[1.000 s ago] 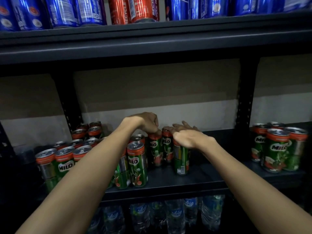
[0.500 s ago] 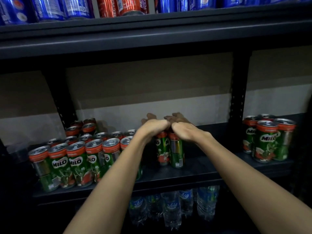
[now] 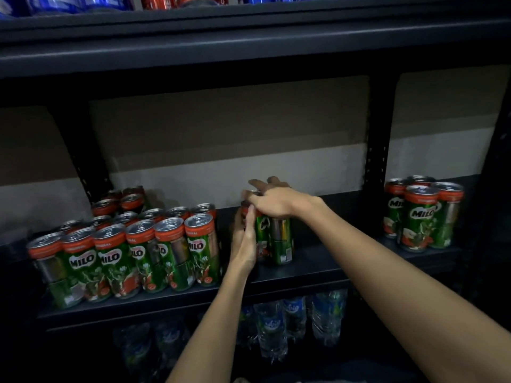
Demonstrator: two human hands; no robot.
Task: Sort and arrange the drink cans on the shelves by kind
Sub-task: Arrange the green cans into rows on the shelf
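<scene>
A: Where are the loose Milo cans [image 3: 272,239]?

B: Mid-shelf, a small cluster standing just right of the big Milo block [image 3: 132,252], with a gap between them. A second group [image 3: 423,217] stands well to the right, past the upright post [image 3: 377,139].

A: And the hands?

B: The left hand [image 3: 244,241] lies flat against the cluster's left side, fingers straight and together. The right hand [image 3: 276,201] rests over the can tops, fingers spread and lightly bent; I can't tell if it really grips one.

A: Best way to close that gap?

B: I'd slide the cluster along the shelf [image 3: 304,275] toward the block, pushing low, the top hand steadying. The cans are tall and narrow, so a high push would likely tip them.
</scene>
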